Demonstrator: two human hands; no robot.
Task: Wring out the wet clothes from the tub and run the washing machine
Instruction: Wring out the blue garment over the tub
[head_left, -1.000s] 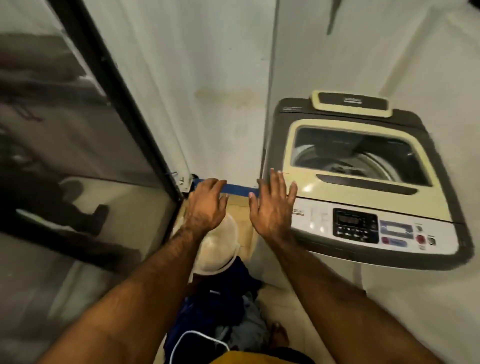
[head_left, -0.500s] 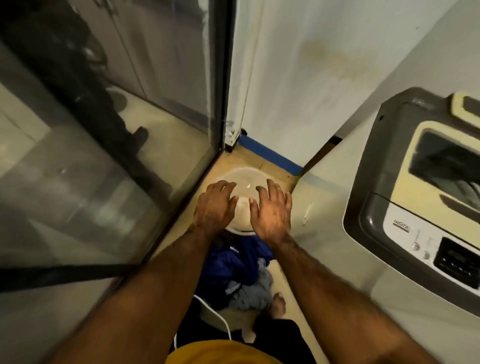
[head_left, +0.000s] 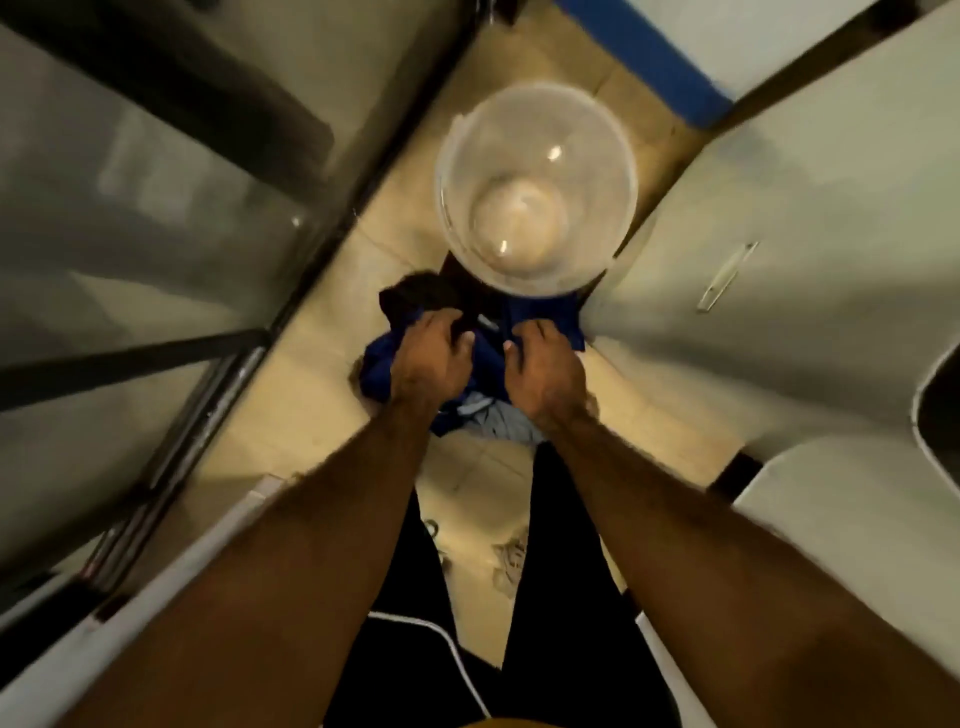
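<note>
1. The glass door (head_left: 156, 218) fills the 9 o'clock side. It hems in the strip of floor (head_left: 322, 332) where the work is happening.
2. The left hand (head_left: 431, 364) is clenched into the blue cloth, knuckles up and fingers dug into the fabric at the heap's 9 o'clock edge.
3. The wet clothes (head_left: 375, 366) lie heaped on the floor directly under and between both hands, not in the tub. The heap is dark blue, with a pale grey piece showing at 6 o'clock. It seems to run roughly from 11 towards 5 o'clock, though the bunching makes that uncertain.
4. The tub (head_left: 621, 156), translucent and round, stands at 12 o'clock from the hands, its near rim just touching or overlapping the heap. No garment shows inside it, and I cannot tell whether it holds water.
5. The right hand (head_left: 545, 369) grasps the same heap at its 3 o'clock edge, fingers curled in. Neither hand is nearer, since both are already on the cloth and level with each other.
6. The washing machine (head_left: 810, 234) rises at 3 o'clock, close beside the right arm. In my judgement the wringing calls for lifting the cloth towards 12 o'clock over the tub, then carrying it to 3 o'clock.
</note>
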